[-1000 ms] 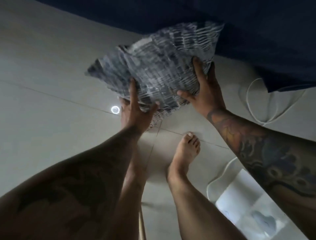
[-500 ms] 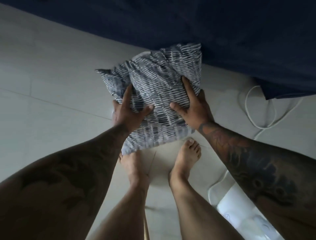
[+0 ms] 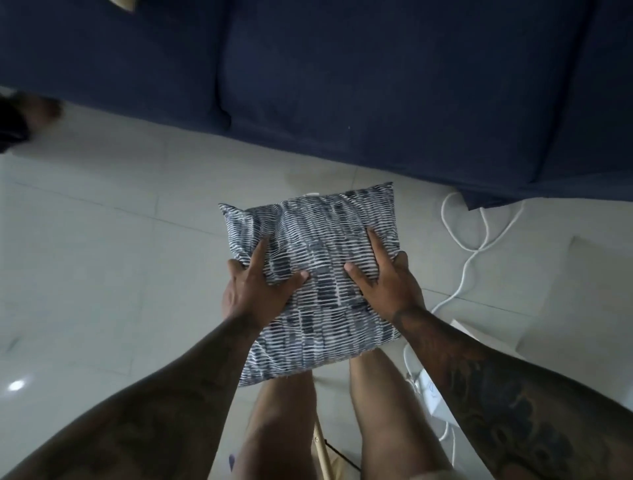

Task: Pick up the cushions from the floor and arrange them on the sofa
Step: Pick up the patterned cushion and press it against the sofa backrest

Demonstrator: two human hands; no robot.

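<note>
**A:** Over the tile floor [image 3: 102, 260], in front of my legs: I hold the cushion [image 3: 317, 274] off the ground with both hands. Status?

**B:** Grip?

**A:** Left hand [image 3: 255, 291] clamps the left edge, thumb across the top face, fingers wrapped under. Right hand [image 3: 385, 282] does the same on the right edge. Hands apart, cushion between them. Cushion is roughly flat, slightly tilted, blue-and-white dashed pattern up.

**B:** Sofa?

**A:** Dark blue sofa [image 3: 342, 78] spans the top of view, front edge running down toward the right. Cushion's far edge is near it, not touching. Strip of bare tile between them. Seat seam is left of centre; seat surface ahead of me is bare fabric.

**B:** Room to move?

**A:** Wide open floor on my left. Straight ahead is free up to the sofa front.

**B:** Obstructions?

**A:** Right side is cluttered. White cable [image 3: 476, 246] loops on the floor from under the sofa corner toward my right leg. White bag [image 3: 435, 394] sits just beside my right forearm, partly hidden by it. Pale flat box [image 3: 575, 294] lies further right. Wooden stick [image 3: 322, 448] shows between my legs. Something dark and blurred [image 3: 24, 120] at the far left edge by the sofa; cannot tell what. Pale corner of something [image 3: 125, 4] on the sofa at top left, mostly cropped.
</note>
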